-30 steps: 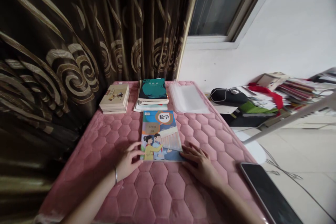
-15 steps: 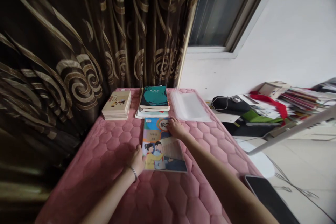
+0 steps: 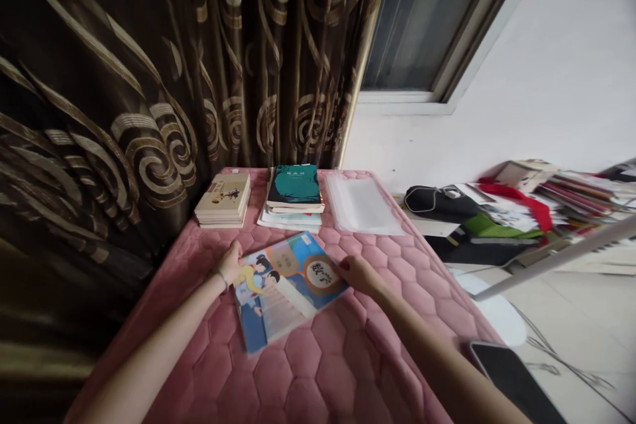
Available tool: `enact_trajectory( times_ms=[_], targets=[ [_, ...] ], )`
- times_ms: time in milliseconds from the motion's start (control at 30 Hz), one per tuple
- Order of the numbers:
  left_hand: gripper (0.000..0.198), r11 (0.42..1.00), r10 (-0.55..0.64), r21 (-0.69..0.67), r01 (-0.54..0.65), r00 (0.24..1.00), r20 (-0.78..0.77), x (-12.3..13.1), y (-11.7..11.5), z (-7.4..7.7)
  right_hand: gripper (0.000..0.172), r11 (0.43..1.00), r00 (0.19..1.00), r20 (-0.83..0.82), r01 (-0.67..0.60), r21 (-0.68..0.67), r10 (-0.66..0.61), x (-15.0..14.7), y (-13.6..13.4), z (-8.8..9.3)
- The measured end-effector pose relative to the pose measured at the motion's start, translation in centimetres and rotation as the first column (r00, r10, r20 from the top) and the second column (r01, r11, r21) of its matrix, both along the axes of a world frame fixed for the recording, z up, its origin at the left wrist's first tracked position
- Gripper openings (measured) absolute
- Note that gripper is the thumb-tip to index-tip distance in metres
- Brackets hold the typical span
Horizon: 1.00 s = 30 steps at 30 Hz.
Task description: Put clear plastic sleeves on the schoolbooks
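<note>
On the pink quilted table cover: colourful illustrated paperback textbook, askew.
Left hand pinches one corner, right hand touches the opposite, grip unclear; paired contact likely steadies it.

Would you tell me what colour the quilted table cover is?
The quilted table cover is pink with stitched hexagons, clearest in head view.

Colourful illustrated textbook, closed, flat, skewed on pink quilted tabletop
</note>
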State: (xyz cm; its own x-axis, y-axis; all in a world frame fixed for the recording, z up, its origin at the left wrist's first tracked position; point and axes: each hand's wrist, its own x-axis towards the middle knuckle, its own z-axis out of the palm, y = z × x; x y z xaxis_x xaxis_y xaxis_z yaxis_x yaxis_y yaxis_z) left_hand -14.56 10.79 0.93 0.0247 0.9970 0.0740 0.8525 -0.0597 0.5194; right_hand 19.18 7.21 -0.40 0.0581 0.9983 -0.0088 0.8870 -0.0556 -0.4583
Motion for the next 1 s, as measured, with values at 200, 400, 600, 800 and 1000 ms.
enact_trajectory(
  times_ms=[200, 400, 600, 800, 1000],
  targets=[
    [0.027, 0.997, -0.075, 0.002, 0.075, 0.997, -0.014, 6.0, 6.4, -0.3, 0.024, 0.991, 0.985, -0.104, 0.136, 0.004, -0.135, 2.3, -4.7, -1.2],
    [0.028, 0.997, -0.077, 0.017, 0.078, 0.996, -0.039, 10.0, 9.4, -0.5, 0.043, 0.977, 0.955, -0.226, 0.208, 0.054, -0.191, 2.7, -5.4, -0.7],
    [0.019, 0.993, -0.039, 0.110, 0.045, 0.998, -0.058, 7.7, 8.7, -0.2, 0.041, 0.981, 0.972, -0.136, 0.194, 0.020, -0.190, 2.5, -5.1, -0.8],
    [0.013, 0.980, -0.064, 0.186, 0.069, 0.998, -0.029, 5.5, 2.4, -0.8, 0.042, 0.985, 0.983, -0.074, 0.171, 0.006, -0.170, 2.3, -5.4, -0.2],
    [0.022, 0.897, -0.390, 0.262, 0.355, 0.916, 0.095, 3.4, -5.6, -2.8, 0.040, 0.984, 0.987, -0.041, 0.161, 0.080, -0.158, 2.3, -6.2, -0.3]
  ],
)
